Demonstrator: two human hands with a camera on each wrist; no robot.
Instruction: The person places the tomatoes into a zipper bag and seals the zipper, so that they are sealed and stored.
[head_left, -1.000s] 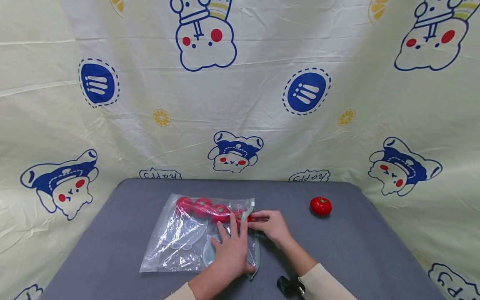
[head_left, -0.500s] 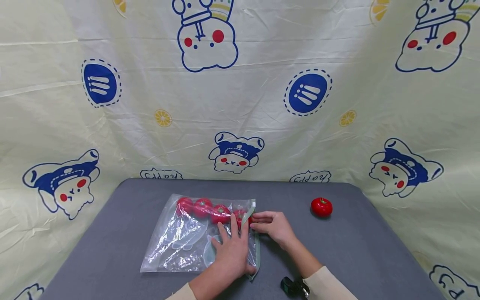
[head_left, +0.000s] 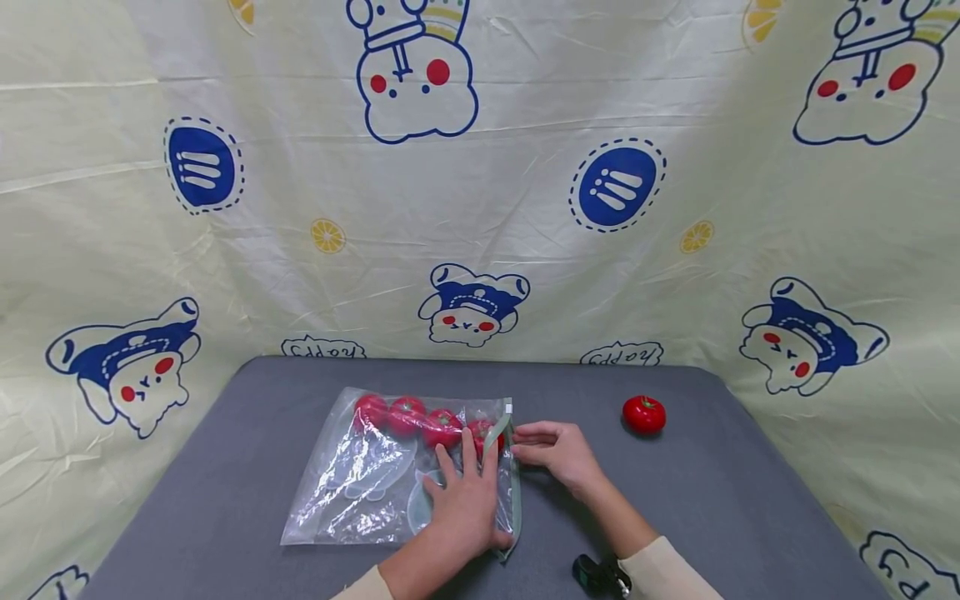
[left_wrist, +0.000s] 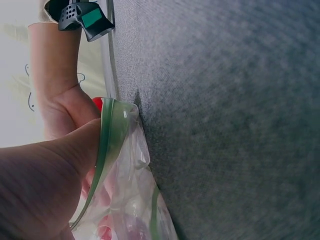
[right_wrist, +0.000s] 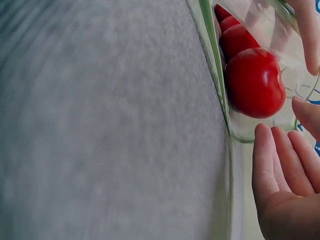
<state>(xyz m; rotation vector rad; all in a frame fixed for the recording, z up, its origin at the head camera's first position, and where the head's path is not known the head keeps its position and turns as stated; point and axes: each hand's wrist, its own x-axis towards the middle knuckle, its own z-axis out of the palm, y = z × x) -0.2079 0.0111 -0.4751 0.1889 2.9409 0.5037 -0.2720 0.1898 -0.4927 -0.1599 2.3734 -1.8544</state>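
Observation:
A clear zip bag (head_left: 330, 508) with a green zip strip lies flat on the table, its mouth facing right. Several red tomatoes (head_left: 442, 427) lie in a row along its far side; the nearest tomato (right_wrist: 255, 82) sits just inside the mouth. My left hand (head_left: 463, 508) rests on the bag near the mouth, fingers spread and straight, thumb at the zip edge (left_wrist: 104, 140). My right hand (head_left: 558, 454) is just outside the mouth, holding nothing, fingers extended toward the bag; a small gap separates its fingertips (right_wrist: 263, 132) from the nearest tomato.
Another red tomato (head_left: 643, 415) stands on the grey table (head_left: 720, 500) at the far right. A black wrist device (head_left: 600, 575) is by the right sleeve. Behind the table hangs a patterned cloth (head_left: 540, 217).
My right hand has let go of the tomato in the bag's mouth and drawn back to the right. My left hand has stayed on the bag.

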